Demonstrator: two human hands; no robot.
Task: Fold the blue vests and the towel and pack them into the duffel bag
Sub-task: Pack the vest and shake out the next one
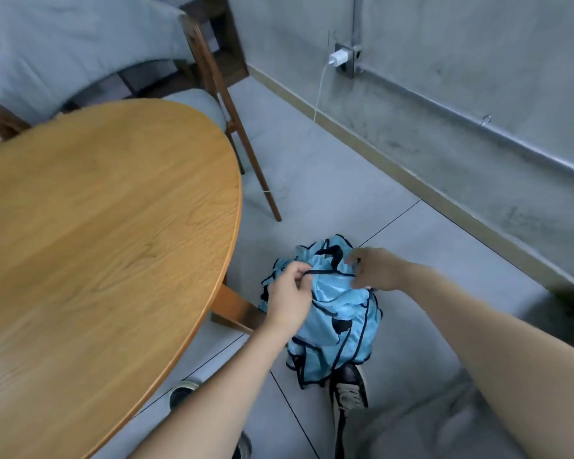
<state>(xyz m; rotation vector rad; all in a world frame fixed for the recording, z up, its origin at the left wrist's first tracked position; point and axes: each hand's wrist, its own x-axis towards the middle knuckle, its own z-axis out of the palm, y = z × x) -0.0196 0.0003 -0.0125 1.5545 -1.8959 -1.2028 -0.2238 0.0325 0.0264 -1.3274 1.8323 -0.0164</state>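
Grey floor: pale tiles with dark grout lines, runs under both hands and out to the wall.
Wall: grey concrete, beyond the hands; metal conduit along it, tan skirting at the base.
Table: round, light wood grain, left of the left hand; bare top, its wooden foot shows just beside the left wrist.
Chair: dark wood frame, grey seat pad, far side of the table, well apart from the hands; grey cloth draped over something at upper left, blurred.
Charger: white plug in a wall socket, white cable hanging down to the floor, well beyond the right hand.
Blue vests: crumpled shiny light-blue bundle with dark trim, held up off the floor between and below the two hands; count of vests cannot be told.
Left hand: fingers curled, pinching a dark trim strap at the bundle's top edge; forearm comes in from lower left, back of hand to camera.
Right hand: fingers curled onto the same top edge, gripping fabric at the other end of the strap; strap pulled taut between both hands; forearm comes in from lower right.
Shoe: dark and white sneaker on the floor, directly under the bundle; toe of a second one near the table edge, below the left forearm.
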